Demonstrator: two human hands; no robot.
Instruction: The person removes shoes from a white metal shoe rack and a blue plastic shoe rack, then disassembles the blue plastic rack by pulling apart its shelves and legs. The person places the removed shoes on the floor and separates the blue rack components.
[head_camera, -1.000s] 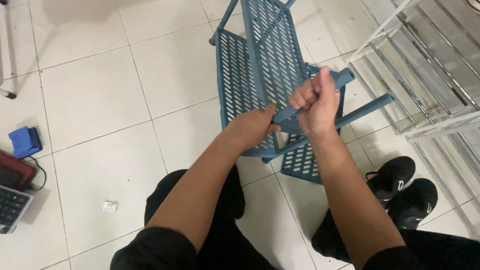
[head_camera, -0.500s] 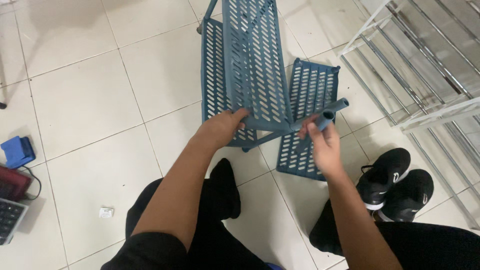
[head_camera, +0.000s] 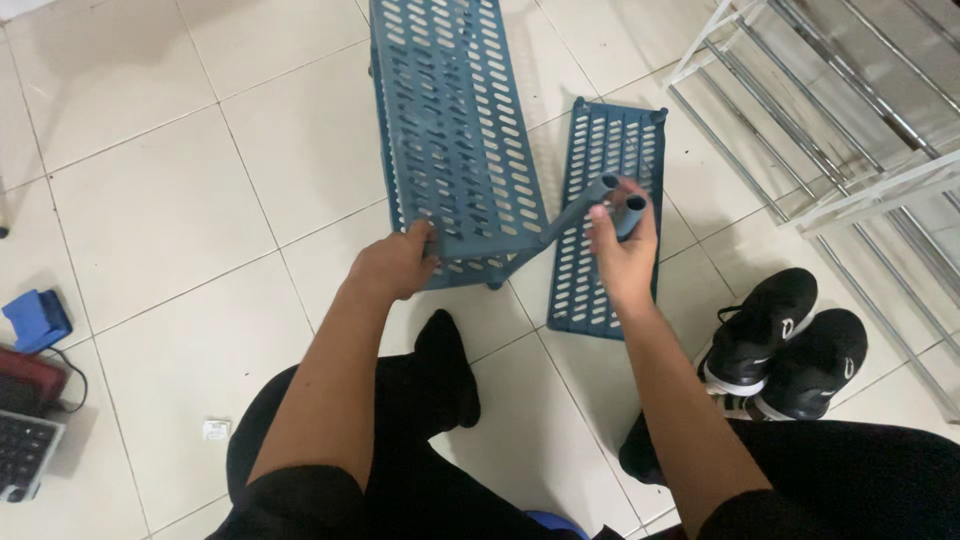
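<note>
1. My left hand (head_camera: 392, 265) is clenched on the near edge of the blue slotted shelf (head_camera: 450, 130), thumb on top, holding it tilted up off the tiled floor (head_camera: 180, 200).
2. My right hand (head_camera: 622, 255) is closed around a short blue tube (head_camera: 630, 215); its open end faces up toward me, just above my fingers (head_camera: 598, 213).
3. A second blue tube, the leg (head_camera: 575, 212), juts from the near right corner of the shelf, slanting up and to the right. Its open tip lies touching or just beside the tube in my right grip; I cannot tell which.
4. The shelf's long axis runs away from me. That corner leg sits between my two hands, nearer the right one.
5. A second slotted panel (head_camera: 605, 290) lies flat on the floor under my right hand, with black shoes (head_camera: 790, 345) near it and a white wire rack (head_camera: 850, 130) beyond.
</note>
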